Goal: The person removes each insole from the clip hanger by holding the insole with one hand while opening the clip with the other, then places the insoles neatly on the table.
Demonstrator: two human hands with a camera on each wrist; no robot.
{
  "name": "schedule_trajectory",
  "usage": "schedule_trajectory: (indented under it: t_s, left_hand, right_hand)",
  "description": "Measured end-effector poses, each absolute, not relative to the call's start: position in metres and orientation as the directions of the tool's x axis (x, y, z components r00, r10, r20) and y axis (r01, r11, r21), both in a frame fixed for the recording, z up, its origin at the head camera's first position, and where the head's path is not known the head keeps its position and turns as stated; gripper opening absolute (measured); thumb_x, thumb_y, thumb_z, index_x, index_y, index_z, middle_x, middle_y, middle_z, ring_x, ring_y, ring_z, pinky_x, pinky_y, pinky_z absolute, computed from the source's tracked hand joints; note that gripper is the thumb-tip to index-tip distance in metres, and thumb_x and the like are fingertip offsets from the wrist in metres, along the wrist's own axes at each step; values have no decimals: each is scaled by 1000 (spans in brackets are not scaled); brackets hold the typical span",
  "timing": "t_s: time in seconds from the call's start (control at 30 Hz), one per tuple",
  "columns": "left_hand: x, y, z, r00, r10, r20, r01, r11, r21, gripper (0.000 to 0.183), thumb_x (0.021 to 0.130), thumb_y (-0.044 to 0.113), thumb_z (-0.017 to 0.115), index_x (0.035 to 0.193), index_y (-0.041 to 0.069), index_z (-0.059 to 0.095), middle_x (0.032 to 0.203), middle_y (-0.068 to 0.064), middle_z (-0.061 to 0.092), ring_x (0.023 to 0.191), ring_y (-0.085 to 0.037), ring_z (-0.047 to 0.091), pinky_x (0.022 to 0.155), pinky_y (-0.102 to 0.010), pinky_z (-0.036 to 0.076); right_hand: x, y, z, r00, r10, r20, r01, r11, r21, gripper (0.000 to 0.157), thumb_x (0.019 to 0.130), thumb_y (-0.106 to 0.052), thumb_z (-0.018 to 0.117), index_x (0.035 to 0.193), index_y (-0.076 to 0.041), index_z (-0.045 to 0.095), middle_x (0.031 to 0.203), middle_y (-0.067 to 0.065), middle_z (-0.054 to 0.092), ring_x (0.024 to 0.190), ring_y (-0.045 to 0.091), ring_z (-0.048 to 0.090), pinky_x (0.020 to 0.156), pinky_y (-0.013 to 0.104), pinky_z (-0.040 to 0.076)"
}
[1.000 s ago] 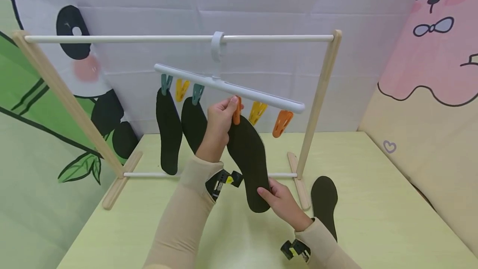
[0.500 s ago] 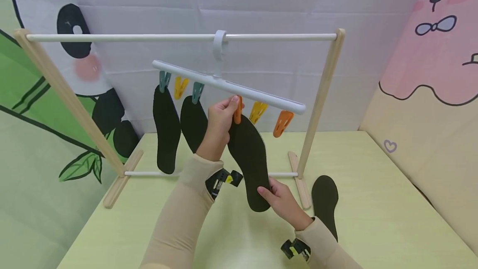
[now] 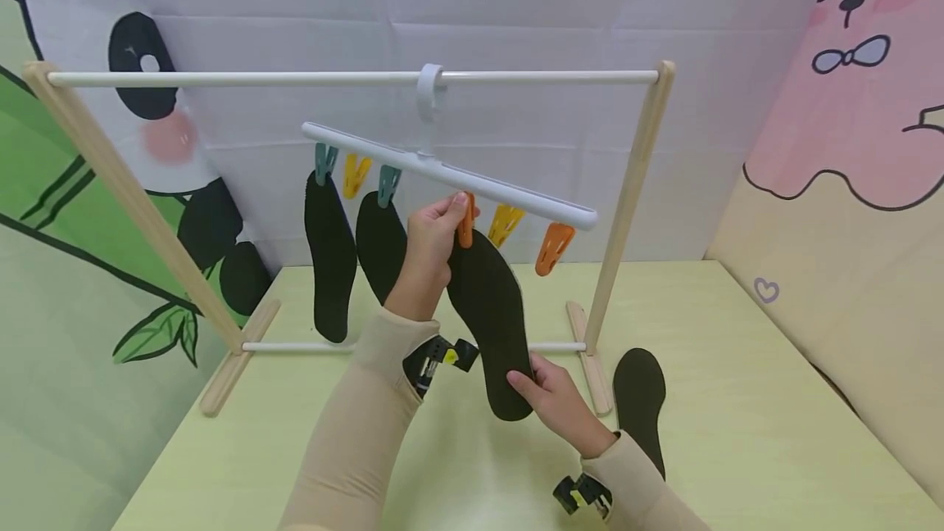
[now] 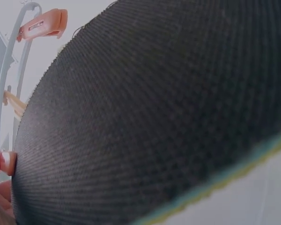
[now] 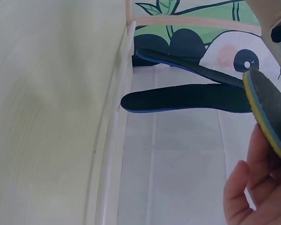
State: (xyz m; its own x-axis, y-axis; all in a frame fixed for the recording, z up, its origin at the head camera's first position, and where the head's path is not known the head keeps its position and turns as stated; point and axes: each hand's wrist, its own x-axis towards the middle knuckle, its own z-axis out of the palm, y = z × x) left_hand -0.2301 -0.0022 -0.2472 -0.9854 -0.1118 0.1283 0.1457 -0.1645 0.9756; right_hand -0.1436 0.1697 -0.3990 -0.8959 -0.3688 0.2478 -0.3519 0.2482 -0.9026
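Observation:
A black insole (image 3: pixel 490 310) hangs tilted below the white clip hanger (image 3: pixel 509 188), its top at an orange clothespin (image 3: pixel 466 221). My left hand (image 3: pixel 431 248) pinches that clothespin between thumb and fingers. Lower down, my right hand (image 3: pixel 556 400) grips the insole's narrow end, thumb on the front face. In the left wrist view the ribbed insole (image 4: pixel 154 103) covers most of the picture, with the orange clothespin (image 4: pixel 8 162) at its left edge. Yellow and blue layers show along the insole's edge (image 5: pixel 267 122) in the right wrist view.
Two more insoles hang from green clothespins (image 3: pixel 324 162) at left; one insole (image 3: pixel 333 269) is in full view. Yellow (image 3: pixel 506 224) and orange (image 3: pixel 555 248) clothespins hang at right. Another insole (image 3: pixel 640 400) lies on the table (image 3: pixel 745 400). A wood-and-white rack (image 3: pixel 627 203) carries the hanger.
Both hands keep their hold on the clothespin and the insole. Only a slight shift of the whole view is visible.

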Motion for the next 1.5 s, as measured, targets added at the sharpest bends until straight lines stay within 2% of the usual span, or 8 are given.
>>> schedule_trajectory:
  t_s: [0.27,0.5,0.8,1.03,1.33,1.5]
  left_hand:
    - [-231,-3,-248,-987,-102,124,140,-170,975,35,101,17,53,124,-7,62,102,-15,68,110,-21,50,102,-37,35]
    - [-230,-6,-247,-986,-107,128,144,-159,977,35,101,17,52,126,-6,61,118,-24,63,113,-23,49,107,-42,31]
    - [-230,-7,-247,-985,-98,143,158,-168,973,35,101,17,52,124,-8,62,106,-18,67,109,-22,50,101,-38,33]
    - [-230,-8,-248,-986,-96,139,154,-162,975,35,101,17,52,124,-8,62,108,-19,66,109,-22,49,101,-38,33]
    - [-229,-8,-247,-984,-101,144,160,-169,973,34,100,16,53,121,-9,63,100,-14,68,106,-21,50,97,-35,35]
    - [-231,-8,-247,-985,-97,141,156,-172,973,34,100,16,53,122,-9,62,102,-16,68,107,-21,49,98,-36,34]
  right_hand:
    - [-146,167,-404,-900,-361,244,-344,245,-907,30,99,-9,54,118,15,55,109,29,65,94,16,65,81,25,52]
    - [-148,165,-404,-892,-374,255,-359,240,-902,32,100,-11,54,120,14,54,112,28,64,97,22,65,83,25,52]
    - [-148,164,-403,-895,-374,242,-346,242,-907,32,100,-10,53,121,14,54,113,29,64,99,28,65,84,24,51]
    - [-147,163,-402,-896,-376,237,-341,240,-909,31,100,-8,52,120,15,54,113,29,63,99,30,65,83,24,51]
    - [-147,163,-402,-897,-375,235,-342,250,-906,31,100,-9,52,121,14,53,114,29,63,101,34,64,84,23,51]
    - [-146,164,-401,-899,-372,231,-339,254,-906,32,100,-9,52,122,14,53,114,29,63,101,35,64,85,24,51]
